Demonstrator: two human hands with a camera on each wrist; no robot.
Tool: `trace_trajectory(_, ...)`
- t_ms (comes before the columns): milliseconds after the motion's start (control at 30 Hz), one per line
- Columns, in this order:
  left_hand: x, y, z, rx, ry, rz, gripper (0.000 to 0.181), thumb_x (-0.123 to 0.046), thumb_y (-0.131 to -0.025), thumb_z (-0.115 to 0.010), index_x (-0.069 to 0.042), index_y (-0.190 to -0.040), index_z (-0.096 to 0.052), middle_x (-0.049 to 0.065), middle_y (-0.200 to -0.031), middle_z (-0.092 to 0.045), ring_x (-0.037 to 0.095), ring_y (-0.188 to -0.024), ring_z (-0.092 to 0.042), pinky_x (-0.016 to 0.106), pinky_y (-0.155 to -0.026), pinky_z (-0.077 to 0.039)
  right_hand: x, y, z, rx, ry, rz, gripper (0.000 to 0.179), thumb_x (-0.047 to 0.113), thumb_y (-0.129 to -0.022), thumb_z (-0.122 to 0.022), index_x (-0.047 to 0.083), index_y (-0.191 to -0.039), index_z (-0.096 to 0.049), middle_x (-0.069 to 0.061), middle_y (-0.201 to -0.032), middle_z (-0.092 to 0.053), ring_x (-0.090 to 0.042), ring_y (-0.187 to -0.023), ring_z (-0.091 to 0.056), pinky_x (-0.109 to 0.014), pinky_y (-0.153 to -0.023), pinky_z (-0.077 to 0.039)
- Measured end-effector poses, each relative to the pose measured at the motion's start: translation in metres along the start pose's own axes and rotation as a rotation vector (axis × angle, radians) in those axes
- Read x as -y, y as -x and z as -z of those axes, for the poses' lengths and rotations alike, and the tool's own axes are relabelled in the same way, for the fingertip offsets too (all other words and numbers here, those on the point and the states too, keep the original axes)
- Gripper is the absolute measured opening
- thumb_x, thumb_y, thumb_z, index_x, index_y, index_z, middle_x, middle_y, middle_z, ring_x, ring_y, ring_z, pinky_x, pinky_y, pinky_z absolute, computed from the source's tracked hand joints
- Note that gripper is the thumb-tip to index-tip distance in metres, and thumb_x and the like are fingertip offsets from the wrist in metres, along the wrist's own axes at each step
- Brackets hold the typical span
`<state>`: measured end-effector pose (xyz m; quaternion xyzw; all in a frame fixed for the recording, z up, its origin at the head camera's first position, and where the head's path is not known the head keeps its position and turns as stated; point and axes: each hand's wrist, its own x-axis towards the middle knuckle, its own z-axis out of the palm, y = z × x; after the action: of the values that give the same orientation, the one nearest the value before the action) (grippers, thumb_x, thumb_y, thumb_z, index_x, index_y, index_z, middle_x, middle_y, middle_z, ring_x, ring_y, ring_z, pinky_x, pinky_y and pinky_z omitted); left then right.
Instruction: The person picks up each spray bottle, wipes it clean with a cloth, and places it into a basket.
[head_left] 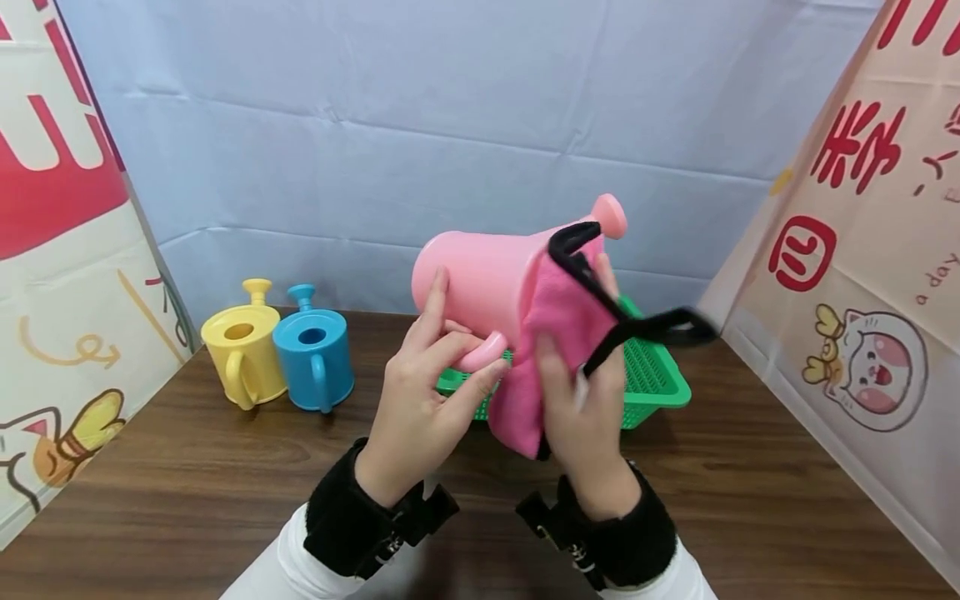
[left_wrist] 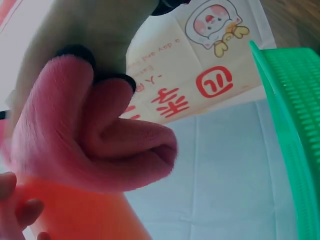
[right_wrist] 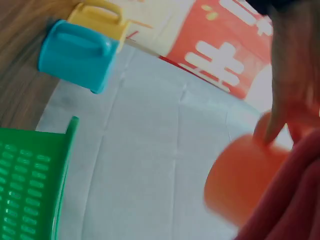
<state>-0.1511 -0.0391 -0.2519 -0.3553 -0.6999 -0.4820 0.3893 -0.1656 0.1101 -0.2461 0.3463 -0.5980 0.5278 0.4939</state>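
Note:
A pink watering can (head_left: 480, 271) is held on its side in the air, its spout rose toward the upper right. My left hand (head_left: 423, 392) grips its handle (head_left: 483, 352), with the index finger laid along the body. In my right hand (head_left: 585, 408) is a pink cloth (head_left: 558, 325) with black edging, gathered against the can's top end. A black strip of the edging sticks out to the right, blurred. The left wrist view shows the cloth (left_wrist: 115, 135) folded over by the can. In the right wrist view the can (right_wrist: 245, 180) looks orange.
A green plastic basket (head_left: 656, 375) stands on the wooden table (head_left: 247, 508) behind the hands. At the left stand a yellow watering can (head_left: 243, 354) and a blue watering can (head_left: 315, 362), side by side. A pale sheet (head_left: 450, 108) hangs at the back, with printed sheets on both sides.

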Motion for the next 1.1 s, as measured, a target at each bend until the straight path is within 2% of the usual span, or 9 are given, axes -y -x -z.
trace_trajectory(133,-0.002,0.002,0.000,0.010,-0.034,-0.028,0.016,-0.009,-0.077,-0.075,-0.003,-0.090,-0.069,0.012,-0.150,-0.026,0.018,-0.106,-0.048,0.031,-0.083,-0.049,0.001,-0.002,0.009,-0.050,-0.159,-0.228,0.038,0.007,-0.094,-0.051,-0.003,-0.129,-0.042,-0.012,-0.117,-0.053,-0.027,-0.107,-0.049,-0.031,-0.087,-0.044)
trace_trajectory(233,-0.003,0.002,0.001,0.005,-0.039,-0.034,0.017,-0.008,-0.076,-0.075,-0.003,-0.091,-0.069,0.012,-0.150,-0.027,0.018,-0.105,-0.048,0.030,-0.082,-0.049,0.004,-0.001,0.008,-0.031,-0.182,-0.261,0.040,0.007,-0.093,-0.051,0.001,-0.132,-0.040,-0.011,-0.116,-0.052,-0.026,-0.105,-0.049,-0.030,-0.084,-0.044)
trace_trajectory(367,-0.003,0.002,0.002,-0.012,-0.038,-0.026,0.014,-0.006,-0.078,-0.073,-0.002,-0.091,-0.068,0.013,-0.149,-0.028,0.019,-0.102,-0.049,0.030,-0.080,-0.048,0.008,0.002,-0.005,0.040,-0.024,-0.016,0.053,0.018,-0.091,-0.055,-0.002,-0.137,-0.035,-0.018,-0.137,-0.040,-0.036,-0.127,-0.032,-0.044,-0.104,-0.029)
trace_trajectory(500,-0.002,0.002,0.003,-0.012,-0.067,-0.012,0.013,-0.003,-0.080,-0.070,0.000,-0.092,-0.068,0.015,-0.149,-0.026,0.020,-0.104,-0.049,0.032,-0.083,-0.049,0.007,0.011,-0.017,0.036,0.195,0.229,0.049,0.031,-0.092,-0.057,0.008,-0.134,-0.044,-0.020,-0.142,-0.034,-0.046,-0.133,-0.017,-0.059,-0.106,-0.015)
trace_trajectory(667,-0.002,0.002,0.003,0.010,-0.087,-0.068,0.016,-0.013,-0.083,-0.070,0.000,-0.091,-0.068,0.016,-0.150,-0.024,0.021,-0.101,-0.050,0.038,-0.093,-0.042,0.002,0.011,-0.016,-0.003,0.125,0.260,0.045,0.030,-0.093,-0.055,0.010,-0.133,-0.045,-0.018,-0.140,-0.036,-0.046,-0.130,-0.023,-0.060,-0.106,-0.010)
trace_trajectory(767,-0.001,0.001,0.002,0.003,-0.081,-0.132,0.027,-0.027,-0.090,-0.063,-0.001,-0.088,-0.067,0.019,-0.149,-0.025,0.021,-0.095,-0.052,0.044,-0.097,-0.035,0.003,0.006,-0.012,-0.010,0.014,0.185,0.054,0.027,-0.093,-0.055,-0.002,-0.134,-0.039,-0.020,-0.141,-0.034,-0.043,-0.132,-0.022,-0.056,-0.108,-0.012)
trace_trajectory(900,-0.003,-0.001,0.000,0.001,-0.076,-0.196,0.038,-0.036,-0.093,-0.055,-0.002,-0.085,-0.067,0.022,-0.147,-0.026,0.021,-0.091,-0.052,0.048,-0.098,-0.031,0.006,0.000,-0.001,-0.040,-0.191,-0.038,0.054,0.015,-0.093,-0.053,-0.008,-0.137,-0.031,-0.018,-0.139,-0.038,-0.035,-0.130,-0.030,-0.045,-0.105,-0.028)
trace_trajectory(1000,-0.004,-0.002,-0.001,0.021,-0.092,-0.233,0.036,-0.036,-0.093,-0.054,-0.003,-0.085,-0.067,0.024,-0.147,-0.027,0.020,-0.091,-0.052,0.051,-0.099,-0.029,0.005,-0.001,0.008,-0.114,-0.286,-0.210,0.040,0.006,-0.093,-0.048,-0.002,-0.131,-0.041,-0.014,-0.125,-0.050,-0.029,-0.116,-0.046,-0.036,-0.096,-0.039)
trace_trajectory(1100,-0.004,-0.002,0.000,0.045,-0.108,-0.243,0.036,-0.036,-0.093,-0.053,-0.003,-0.085,-0.066,0.024,-0.147,-0.027,0.019,-0.092,-0.053,0.052,-0.099,-0.029,0.001,0.000,0.013,-0.176,-0.300,-0.281,0.030,0.004,-0.092,-0.046,0.005,-0.123,-0.048,-0.013,-0.109,-0.055,-0.027,-0.102,-0.053,-0.032,-0.086,-0.044)
